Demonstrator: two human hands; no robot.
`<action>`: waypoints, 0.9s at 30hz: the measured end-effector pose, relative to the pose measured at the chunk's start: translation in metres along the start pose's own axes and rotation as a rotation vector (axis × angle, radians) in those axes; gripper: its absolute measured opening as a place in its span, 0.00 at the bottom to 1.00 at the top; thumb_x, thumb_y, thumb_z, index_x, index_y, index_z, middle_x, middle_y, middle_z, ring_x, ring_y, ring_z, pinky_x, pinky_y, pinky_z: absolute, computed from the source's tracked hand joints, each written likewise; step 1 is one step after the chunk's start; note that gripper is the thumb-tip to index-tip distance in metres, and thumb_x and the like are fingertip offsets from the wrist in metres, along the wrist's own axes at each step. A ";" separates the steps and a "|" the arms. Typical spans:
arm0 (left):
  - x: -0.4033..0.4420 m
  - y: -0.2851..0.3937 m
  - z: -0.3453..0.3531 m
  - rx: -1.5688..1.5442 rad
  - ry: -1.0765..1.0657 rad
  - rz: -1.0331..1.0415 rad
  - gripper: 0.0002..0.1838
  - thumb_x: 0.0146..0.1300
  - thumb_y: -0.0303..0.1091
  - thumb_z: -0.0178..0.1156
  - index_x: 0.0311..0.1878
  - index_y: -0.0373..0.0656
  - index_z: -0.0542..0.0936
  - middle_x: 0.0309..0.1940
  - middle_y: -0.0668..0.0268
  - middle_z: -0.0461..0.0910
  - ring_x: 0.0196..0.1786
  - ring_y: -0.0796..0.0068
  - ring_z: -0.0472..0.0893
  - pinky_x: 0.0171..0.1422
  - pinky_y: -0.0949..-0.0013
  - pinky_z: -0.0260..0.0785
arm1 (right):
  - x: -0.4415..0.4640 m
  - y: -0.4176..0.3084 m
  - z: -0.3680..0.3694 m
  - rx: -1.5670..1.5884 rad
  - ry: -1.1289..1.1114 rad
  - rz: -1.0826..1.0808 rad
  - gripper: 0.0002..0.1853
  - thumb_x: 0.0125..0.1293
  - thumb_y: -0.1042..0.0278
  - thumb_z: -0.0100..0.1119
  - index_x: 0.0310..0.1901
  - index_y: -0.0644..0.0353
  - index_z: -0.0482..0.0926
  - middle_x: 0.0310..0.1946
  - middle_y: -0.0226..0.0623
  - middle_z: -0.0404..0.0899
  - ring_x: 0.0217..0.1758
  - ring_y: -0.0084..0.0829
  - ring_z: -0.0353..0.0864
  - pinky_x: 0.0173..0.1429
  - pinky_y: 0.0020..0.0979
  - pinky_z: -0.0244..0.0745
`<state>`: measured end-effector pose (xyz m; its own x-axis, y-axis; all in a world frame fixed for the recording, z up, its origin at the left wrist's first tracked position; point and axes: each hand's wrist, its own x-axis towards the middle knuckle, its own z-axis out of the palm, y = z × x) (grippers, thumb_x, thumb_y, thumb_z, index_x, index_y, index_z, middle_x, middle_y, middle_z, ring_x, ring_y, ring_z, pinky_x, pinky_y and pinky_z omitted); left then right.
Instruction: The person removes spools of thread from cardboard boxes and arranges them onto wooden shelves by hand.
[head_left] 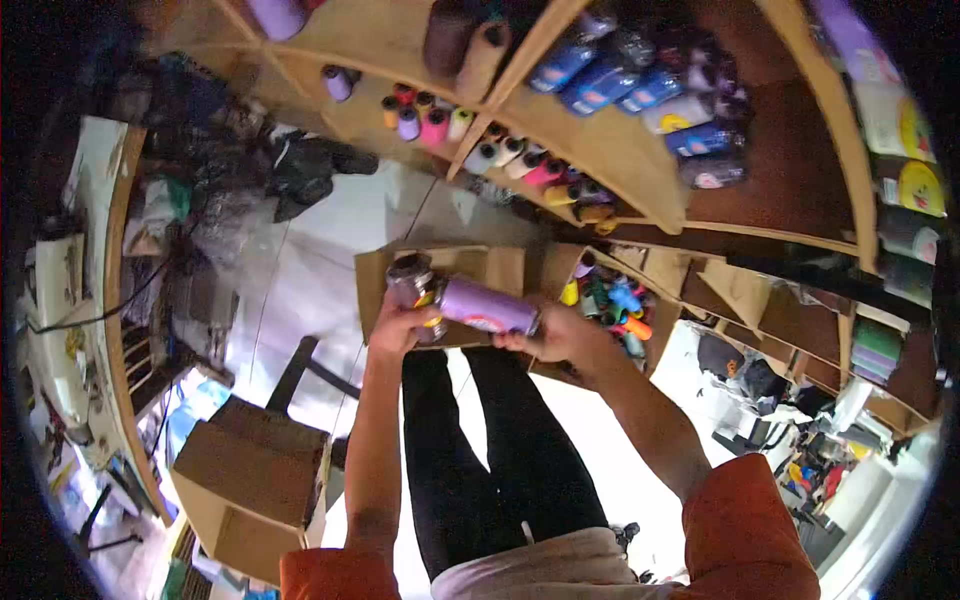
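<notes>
My left hand (pixel 402 326) is closed around a dark, shiny, plastic-wrapped thread cone (pixel 409 280), held upright with a bit of yellow on its side. My right hand (pixel 552 333) grips the end of a purple thread cone (pixel 487 306) that lies nearly level and carries a red and white label. The purple cone's far end meets or almost meets the dark one; which, I cannot tell. Both cones are above an open cardboard box (pixel 505 268), whose inside is largely hidden by my hands and the cones.
Right of my hands, another box (pixel 655 350) holds several colourful thread cones (pixel 622 297). Ahead, wooden shelves (pixel 590 165) carry rows of cones and blue wrapped packs (pixel 600 82). An open carton (pixel 250 470) stands at lower left, near a dark metal leg (pixel 292 375).
</notes>
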<state>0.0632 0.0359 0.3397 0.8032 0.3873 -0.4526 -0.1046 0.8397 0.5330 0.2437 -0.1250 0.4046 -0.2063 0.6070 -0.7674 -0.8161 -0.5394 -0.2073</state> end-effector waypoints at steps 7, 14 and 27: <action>-0.008 -0.009 0.027 -0.099 0.080 0.087 0.25 0.46 0.20 0.63 0.50 0.42 0.70 0.40 0.64 0.77 0.42 0.70 0.79 0.46 0.66 0.73 | -0.053 -0.024 0.053 -0.093 0.353 -0.402 0.24 0.66 0.60 0.53 0.59 0.61 0.62 0.43 0.42 0.75 0.37 0.33 0.82 0.36 0.29 0.82; 0.011 -0.023 0.082 -0.132 0.112 0.033 0.21 0.49 0.26 0.64 0.49 0.40 0.72 0.40 0.61 0.79 0.39 0.65 0.81 0.42 0.62 0.77 | -0.101 -0.066 0.047 -1.113 0.702 -0.937 0.26 0.51 0.64 0.69 0.52 0.59 0.73 0.38 0.38 0.79 0.37 0.24 0.81 0.39 0.27 0.77; 0.023 -0.023 0.081 0.059 0.077 0.020 0.19 0.52 0.24 0.64 0.48 0.42 0.72 0.38 0.61 0.79 0.36 0.68 0.81 0.39 0.64 0.76 | -0.109 -0.227 0.029 -1.723 1.155 -1.115 0.23 0.51 0.60 0.65 0.48 0.61 0.76 0.37 0.53 0.79 0.41 0.50 0.79 0.45 0.40 0.75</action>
<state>0.1314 -0.0053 0.3746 0.7535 0.4338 -0.4940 -0.0837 0.8085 0.5825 0.4355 -0.0515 0.5528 0.5992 0.7788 0.1853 0.7918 -0.5425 -0.2806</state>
